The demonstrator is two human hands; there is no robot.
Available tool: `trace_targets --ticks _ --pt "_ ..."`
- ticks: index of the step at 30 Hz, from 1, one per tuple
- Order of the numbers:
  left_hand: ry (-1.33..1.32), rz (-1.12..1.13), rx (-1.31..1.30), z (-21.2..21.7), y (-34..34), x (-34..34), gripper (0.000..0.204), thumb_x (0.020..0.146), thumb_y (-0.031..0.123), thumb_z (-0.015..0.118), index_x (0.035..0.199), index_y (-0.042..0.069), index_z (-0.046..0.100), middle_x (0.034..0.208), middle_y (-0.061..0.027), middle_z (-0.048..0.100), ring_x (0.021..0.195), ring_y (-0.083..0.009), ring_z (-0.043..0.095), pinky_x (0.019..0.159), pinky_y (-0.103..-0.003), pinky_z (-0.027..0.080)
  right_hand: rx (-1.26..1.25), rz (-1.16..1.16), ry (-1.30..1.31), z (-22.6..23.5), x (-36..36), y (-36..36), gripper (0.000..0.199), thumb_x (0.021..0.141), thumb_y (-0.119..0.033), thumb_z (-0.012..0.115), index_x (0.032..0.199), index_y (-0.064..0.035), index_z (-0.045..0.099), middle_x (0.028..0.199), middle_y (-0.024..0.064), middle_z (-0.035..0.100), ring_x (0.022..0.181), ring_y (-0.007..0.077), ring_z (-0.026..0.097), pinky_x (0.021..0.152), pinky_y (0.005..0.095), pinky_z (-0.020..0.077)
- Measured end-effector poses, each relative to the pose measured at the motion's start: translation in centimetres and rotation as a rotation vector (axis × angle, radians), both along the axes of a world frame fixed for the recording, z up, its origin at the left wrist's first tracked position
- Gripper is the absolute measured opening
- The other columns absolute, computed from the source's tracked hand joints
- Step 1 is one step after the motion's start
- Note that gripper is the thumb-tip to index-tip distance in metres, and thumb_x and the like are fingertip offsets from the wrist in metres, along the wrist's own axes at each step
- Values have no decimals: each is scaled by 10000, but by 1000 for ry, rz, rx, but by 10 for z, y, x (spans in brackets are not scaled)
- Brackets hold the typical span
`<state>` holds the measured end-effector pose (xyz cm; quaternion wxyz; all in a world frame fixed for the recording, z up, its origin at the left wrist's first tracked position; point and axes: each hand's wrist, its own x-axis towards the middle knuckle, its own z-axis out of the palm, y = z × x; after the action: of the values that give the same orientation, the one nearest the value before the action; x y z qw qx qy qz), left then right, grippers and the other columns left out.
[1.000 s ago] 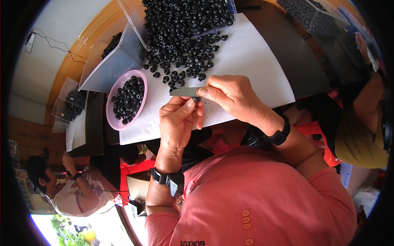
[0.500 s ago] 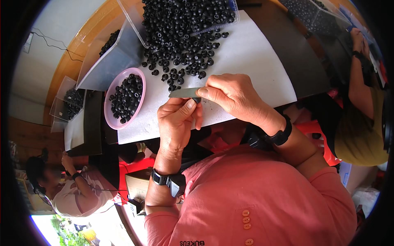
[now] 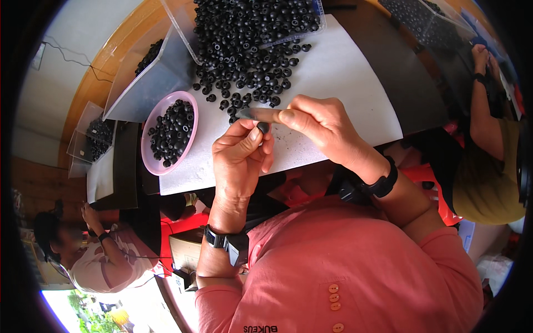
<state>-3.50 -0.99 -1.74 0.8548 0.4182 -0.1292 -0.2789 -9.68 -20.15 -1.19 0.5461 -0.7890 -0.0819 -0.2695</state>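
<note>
My left hand (image 3: 240, 158) pinches a small black rubber piece (image 3: 263, 127) between thumb and fingertips, just above the white sheet (image 3: 344, 83). My right hand (image 3: 322, 125) grips a thin dark metal tool (image 3: 252, 114) whose tip points left, right over that piece. A heap of small black ring-shaped pieces (image 3: 250, 39) spills from a clear plastic tray (image 3: 189, 44) just beyond my hands. Left of my left hand stands a pink bowl (image 3: 145, 145) partly filled with the same black pieces.
Another clear tray (image 3: 139, 89) with black pieces lies left of the heap, and more trays (image 3: 91, 139) sit further left. One person (image 3: 105, 261) sits at the lower left. Another person's arm (image 3: 486, 105) works at the right by a dark tray (image 3: 422, 16).
Both hands stay in nearly the same place; the fingers of the left hand shift slightly around the small black piece under the tool. The arm at the right has moved.
</note>
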Motion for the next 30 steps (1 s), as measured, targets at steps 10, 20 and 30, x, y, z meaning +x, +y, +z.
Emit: trace_targets --ticks 10,20,30 --pt "-58 15 40 1 -1 -6 126 1010 2 578 1109 -38 644 932 -158 675 735 -213 650 495 -302 493 -180 -67 -30 -2 4 2 395 960 -294 706 692 -55 543 549 106 518 492 291 539 495 415 409" --pt "-43 10 39 1 0 -5 147 999 10 596 1106 -76 652 909 -163 672 697 -205 626 475 -291 462 -251 -69 -71 1 3 1 384 960 -297 698 692 -61 557 557 106 533 508 297 563 503 419 430" --pt "15 -10 45 1 3 -3 197 970 28 638 1098 -123 647 892 -175 666 632 -203 599 440 -276 433 -291 -53 -113 -2 3 1 337 966 -248 696 728 -31 594 615 117 542 547 278 546 520 401 410"
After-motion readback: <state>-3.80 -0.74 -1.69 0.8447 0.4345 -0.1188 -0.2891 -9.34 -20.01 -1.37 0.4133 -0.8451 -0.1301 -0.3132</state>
